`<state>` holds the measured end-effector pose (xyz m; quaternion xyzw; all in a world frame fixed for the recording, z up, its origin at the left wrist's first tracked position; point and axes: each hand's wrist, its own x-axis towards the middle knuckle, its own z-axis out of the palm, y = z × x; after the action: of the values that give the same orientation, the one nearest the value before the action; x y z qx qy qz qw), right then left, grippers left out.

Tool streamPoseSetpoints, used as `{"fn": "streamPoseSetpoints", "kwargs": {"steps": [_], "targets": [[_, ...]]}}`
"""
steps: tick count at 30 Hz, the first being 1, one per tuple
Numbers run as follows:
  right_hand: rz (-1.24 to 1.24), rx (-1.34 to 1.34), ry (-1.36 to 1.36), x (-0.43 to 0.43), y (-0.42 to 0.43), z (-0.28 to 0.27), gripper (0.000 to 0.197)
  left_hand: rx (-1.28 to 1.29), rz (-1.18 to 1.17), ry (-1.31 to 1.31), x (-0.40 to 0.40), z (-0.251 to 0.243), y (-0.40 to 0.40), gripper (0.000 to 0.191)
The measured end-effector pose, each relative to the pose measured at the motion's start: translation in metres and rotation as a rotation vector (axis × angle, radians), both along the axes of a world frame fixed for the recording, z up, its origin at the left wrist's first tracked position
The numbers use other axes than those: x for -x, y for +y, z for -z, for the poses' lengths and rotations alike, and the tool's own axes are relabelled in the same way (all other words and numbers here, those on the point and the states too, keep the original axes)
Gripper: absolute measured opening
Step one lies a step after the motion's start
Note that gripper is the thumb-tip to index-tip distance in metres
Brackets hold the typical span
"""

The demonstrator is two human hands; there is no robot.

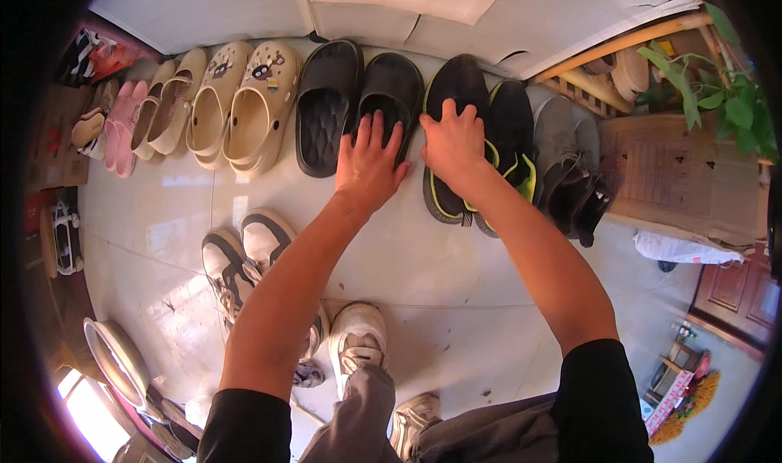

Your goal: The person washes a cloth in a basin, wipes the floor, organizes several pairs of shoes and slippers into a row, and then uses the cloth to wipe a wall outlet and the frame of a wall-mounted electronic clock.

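My left hand (369,167) lies palm down with its fingers spread over a black slide sandal (391,75), the right one of a pair. Its mate, another black slide (328,121), is just to the left. Over the left shoe of a black sneaker pair with lime trim (457,75), my right hand (455,142) has its fingers bent onto the upper near the opening; the palm side is hidden. The other black sneaker (513,109) stands against it on the right.
Cream clogs (263,109), beige shoes (177,105) and pink slippers (125,124) continue the row leftward. Grey shoes (559,139) and a cardboard box (684,176) stand right. White-and-dark sneakers (263,237) sit on the tiles near my left forearm. White panels (379,20) back the row.
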<state>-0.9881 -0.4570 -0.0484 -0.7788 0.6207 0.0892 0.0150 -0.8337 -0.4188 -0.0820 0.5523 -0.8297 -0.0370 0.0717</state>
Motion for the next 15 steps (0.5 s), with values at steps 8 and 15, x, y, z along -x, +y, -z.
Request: {"fn": "streamPoseSetpoints", "kwargs": {"steps": [8, 15], "targets": [[0.126, -0.051, -0.186, 0.001, -0.014, 0.005, 0.039, 0.066, -0.124, -0.074, 0.010, 0.005, 0.002, 0.061], [-0.038, 0.224, -0.246, 0.017, -0.014, -0.020, 0.034, 0.025, 0.013, 0.425, 0.035, -0.028, 0.050, 0.053]]}}
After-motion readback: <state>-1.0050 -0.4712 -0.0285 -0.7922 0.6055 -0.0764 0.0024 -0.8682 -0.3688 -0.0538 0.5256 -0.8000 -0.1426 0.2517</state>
